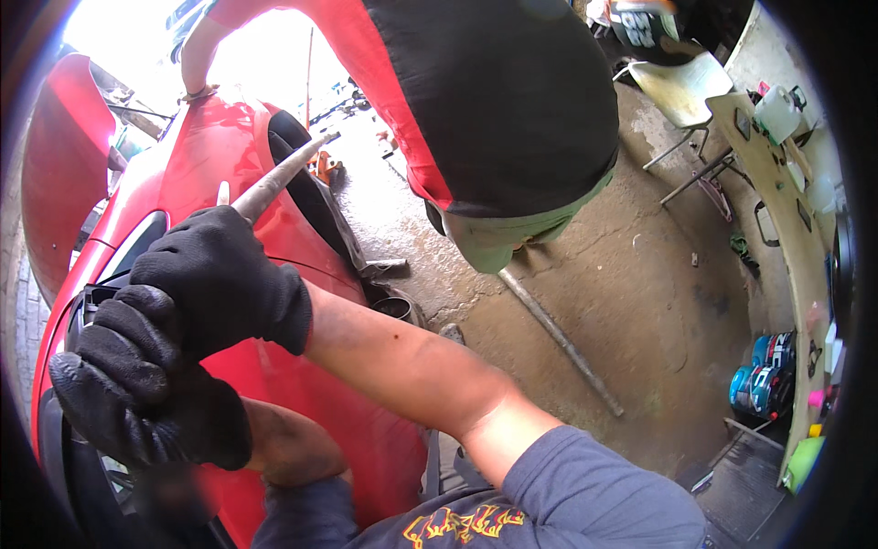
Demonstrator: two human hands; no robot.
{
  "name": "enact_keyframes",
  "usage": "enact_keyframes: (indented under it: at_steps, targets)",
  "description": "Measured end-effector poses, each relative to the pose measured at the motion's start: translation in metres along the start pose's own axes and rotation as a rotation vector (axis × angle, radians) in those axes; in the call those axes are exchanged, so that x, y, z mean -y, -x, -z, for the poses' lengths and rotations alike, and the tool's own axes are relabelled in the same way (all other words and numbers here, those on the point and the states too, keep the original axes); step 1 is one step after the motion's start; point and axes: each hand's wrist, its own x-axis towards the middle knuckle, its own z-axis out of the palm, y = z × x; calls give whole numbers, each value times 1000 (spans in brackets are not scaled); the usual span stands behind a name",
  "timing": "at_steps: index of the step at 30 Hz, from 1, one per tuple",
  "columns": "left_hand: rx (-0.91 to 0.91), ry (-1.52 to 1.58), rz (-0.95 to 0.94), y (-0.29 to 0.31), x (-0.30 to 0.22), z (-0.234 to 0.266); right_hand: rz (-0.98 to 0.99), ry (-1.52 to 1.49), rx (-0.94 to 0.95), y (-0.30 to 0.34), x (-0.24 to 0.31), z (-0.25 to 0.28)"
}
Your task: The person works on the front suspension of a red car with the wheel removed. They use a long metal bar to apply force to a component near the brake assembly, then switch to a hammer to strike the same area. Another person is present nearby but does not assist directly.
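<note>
My right hand, in a black glove, is wrapped round a long grey metal bar. The bar slants up and away over the red car, tapering toward a dark far tip beside the wheel arch. Lower and to the left, my left hand, gloved in black too, is closed in line with the bar; the bar's near end is hidden in the gloves. A short pale piece sticks up just beyond my right hand.
Ahead, a person in a black and red shirt bends over, one arm reaching to the car. A metal pole lies on the floor. At the right stand a chair, a long table and blue containers.
</note>
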Motion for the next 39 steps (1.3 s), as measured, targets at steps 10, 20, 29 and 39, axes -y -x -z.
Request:
enact_keyframes:
  at_steps: [10,20,29,39]
  targets:
    - [-79,-424,-88,-7,9,5,-14,29,40,-11,-9,-1]
    - [-195,-55,74,32,-6,-11,-9,10,2,16,2,0]
    - [-138,88,-132,103,-3,-20,3,-32,81,69,34,30]
    - [-6,-1132,-80,68,-9,26,-69,14,81,37,28,23]
